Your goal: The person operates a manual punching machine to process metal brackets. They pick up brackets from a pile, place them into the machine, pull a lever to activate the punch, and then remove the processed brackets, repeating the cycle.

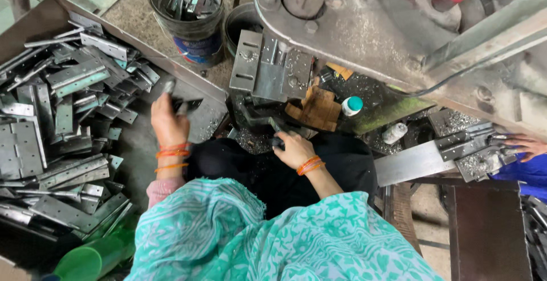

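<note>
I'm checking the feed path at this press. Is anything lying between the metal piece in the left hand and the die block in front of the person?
Nothing visible blocks it. The left hand holds a small metal piece over the tray edge; the gap toward the die block looks open. The right hand rests below the die, off that line.

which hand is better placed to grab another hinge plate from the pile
Left. The left hand is stretched out at the edge of the pile of hinge plates, gripping a small metal piece. The right hand rests at the press die, on the far side from the pile.
</note>
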